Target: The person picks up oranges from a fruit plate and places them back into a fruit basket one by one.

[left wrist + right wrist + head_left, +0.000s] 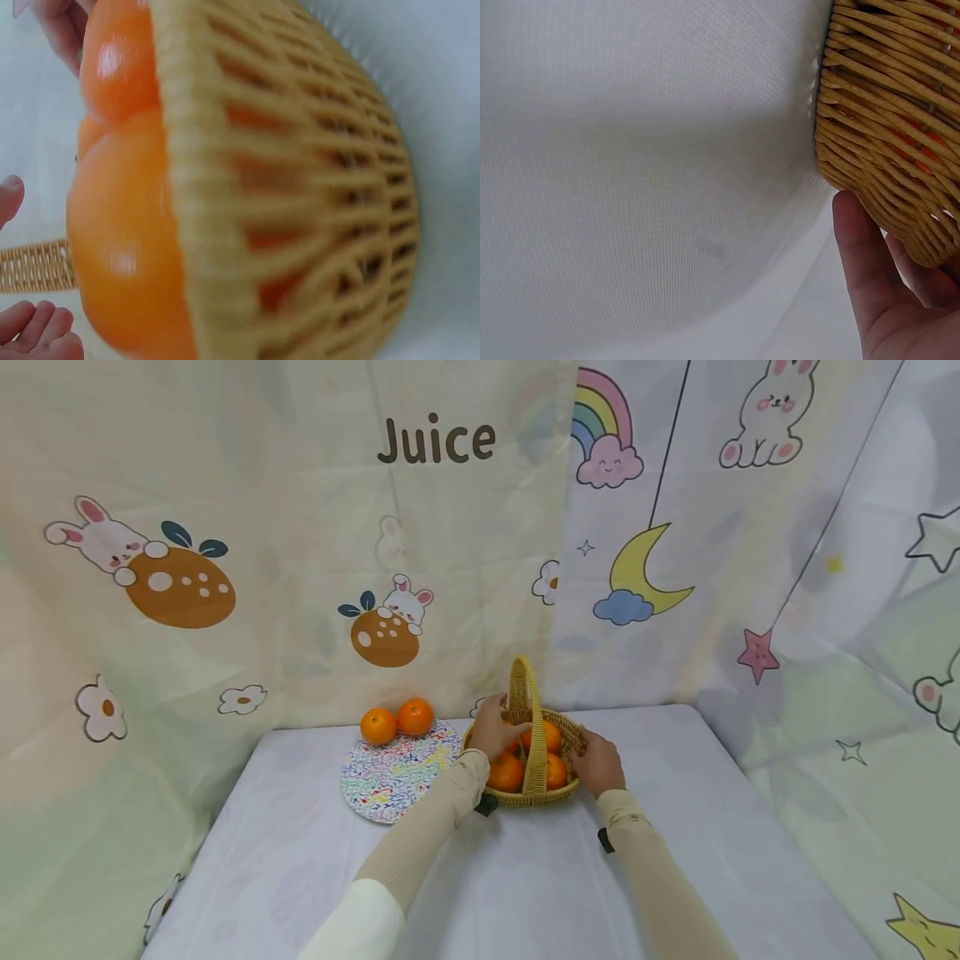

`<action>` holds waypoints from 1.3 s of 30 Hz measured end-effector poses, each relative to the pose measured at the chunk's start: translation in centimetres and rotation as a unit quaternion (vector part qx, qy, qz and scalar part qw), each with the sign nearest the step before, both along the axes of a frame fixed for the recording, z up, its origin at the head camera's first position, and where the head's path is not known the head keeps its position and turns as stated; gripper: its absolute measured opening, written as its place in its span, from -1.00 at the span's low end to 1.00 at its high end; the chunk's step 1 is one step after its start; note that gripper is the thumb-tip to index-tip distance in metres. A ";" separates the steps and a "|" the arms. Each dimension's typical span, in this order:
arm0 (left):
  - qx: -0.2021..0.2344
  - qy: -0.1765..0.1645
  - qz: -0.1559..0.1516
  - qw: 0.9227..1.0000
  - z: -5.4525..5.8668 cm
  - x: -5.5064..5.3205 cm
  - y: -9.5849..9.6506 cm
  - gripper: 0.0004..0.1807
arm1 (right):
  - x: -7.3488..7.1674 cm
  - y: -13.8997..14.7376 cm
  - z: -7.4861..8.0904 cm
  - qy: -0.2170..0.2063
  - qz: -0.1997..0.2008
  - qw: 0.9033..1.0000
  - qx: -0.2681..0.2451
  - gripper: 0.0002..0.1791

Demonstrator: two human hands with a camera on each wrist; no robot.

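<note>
In the head view a woven basket (517,799) with a tall arched handle (536,764) stands on the table, holding several oranges (506,774). My left hand (495,731) hovers over the basket's left side, its thumb pointing toward the handle. The left wrist view has that hand's loosely bent fingers (45,334) apart from the thumb, nothing between them, and oranges (127,240) up against the rim. My right hand (598,762) grips the basket's right rim. Seen from the right wrist, its thumb (859,247) lies along the outside of the weave, with other fingers partly hidden behind the rim.
Left of the basket lies a round, multicoloured speckled mat (397,781). Two more oranges (378,727) sit side by side at its far edge. A white cloth covers the table (525,877), and a printed curtain (465,527) hangs right behind it.
</note>
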State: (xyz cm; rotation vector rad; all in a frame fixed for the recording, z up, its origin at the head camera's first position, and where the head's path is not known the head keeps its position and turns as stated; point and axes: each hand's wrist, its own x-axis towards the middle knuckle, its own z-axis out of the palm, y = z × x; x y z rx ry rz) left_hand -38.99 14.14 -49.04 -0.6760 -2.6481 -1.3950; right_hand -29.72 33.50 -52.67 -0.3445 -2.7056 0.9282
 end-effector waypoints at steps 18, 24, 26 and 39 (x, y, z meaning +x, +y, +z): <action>0.019 0.011 0.066 0.998 -1.3 -3.4 -7.0 -0.12 | 0.1 -0.1 0.0 0.008 0.010 1.000 0.000 -0.37; 0.014 0.001 0.083 0.996 -1.2 -3.6 -9.1 -0.10 | 0.0 0.1 -0.1 0.004 0.002 1.000 -0.001 -0.37; 0.016 0.003 0.090 0.996 -1.2 -3.6 -9.9 -0.12 | 0.0 0.2 -0.2 0.003 0.003 1.000 0.000 -0.37; 0.033 0.044 0.147 0.988 -3.4 -4.3 -17.6 -0.27 | 0.0 0.1 -0.2 0.006 0.005 1.000 0.005 -0.36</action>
